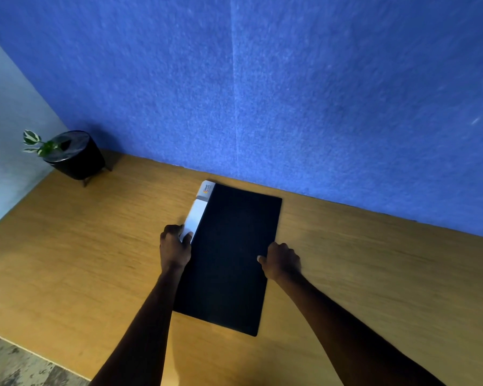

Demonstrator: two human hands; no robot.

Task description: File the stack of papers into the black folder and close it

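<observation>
One blue felt wall (pixel 318 93) across the back, well beyond the fingertips, one faint vertical seam down its middle. One wooden desk (pixel 67 246) spread beneath both forearms, grain running sideways, bare on either side of the knuckles. One black folder (pixel 232 257), closed and flat on the desk, lying lengthwise between the two hands, far end almost at the wall, near end back beside the forearms. One white spine strip (pixel 195 215) along the folder's left edge, reaching away from the left fingertips toward the wall, one small orange logo at its far end, print too small to read. No loose stack of papers anywhere in view; whether sheets sit inside, cannot tell with the cover shut. Two bare hands, one per long edge. Left hand (pixel 175 247) curled at the spine side, fingers bent down over the outer edge, thumb up against the near end of the white strip; gripping or merely pressing, cannot tell. Right hand (pixel 282 261) curled at the opposite edge, fingers tucked down over the rim, thumb laid flat on the black cover; fingers narrow, clamp or simple rest not clear. One black round planter (pixel 76 156) on thin legs, far off beyond the left knuckles in the desk's corner, one small sprig (pixel 37 142) of green-and-white leaves at its rim.
</observation>
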